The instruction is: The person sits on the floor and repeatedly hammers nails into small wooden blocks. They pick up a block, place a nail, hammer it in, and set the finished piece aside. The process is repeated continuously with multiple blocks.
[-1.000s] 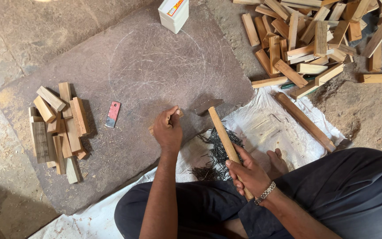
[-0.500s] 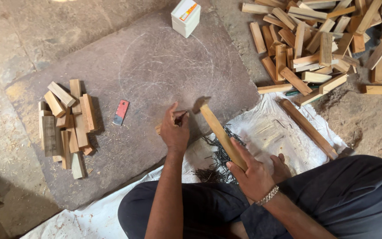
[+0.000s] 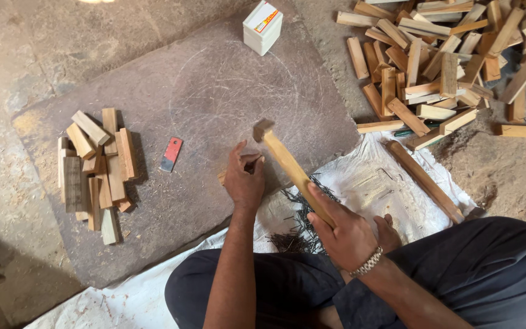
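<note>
My left hand rests on the grey stone slab, fingers pinched around a small wooden piece that pokes out at its left side. Whether a nail is also between the fingers is hidden. My right hand grips the lower end of a hammer's wooden handle. The hammer head hangs just above and beyond my left fingertips. A heap of dark nails lies on the white sack between my hands and my lap.
A stack of short wooden blocks sits on the slab's left part, with a small red flat object beside it. A white box stands at the slab's far edge. Many loose wood pieces lie top right; a long stick lies on the sack.
The hammer has swung forward and left, its head now close over my left fingers. My left hand stayed on the slab, and my right hand followed the handle forward.
</note>
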